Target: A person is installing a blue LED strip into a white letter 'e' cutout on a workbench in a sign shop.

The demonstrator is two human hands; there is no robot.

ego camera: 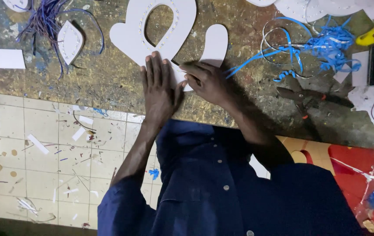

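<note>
The large white cut-out letter shape (152,30) looks like matt, smooth plastic or foam board, dotted along its inner edge with small shiny studs. Under it, the worn workbench top (108,74) is rough, scuffed and paint-stained, dull olive-brown. Right of the letter, curled blue strips (322,46) look like glossy plastic. Beyond them, dark pliers (303,98) look like dull metal. Below the bench edge, the pale floor tiles (43,153) are smooth and littered.
</note>
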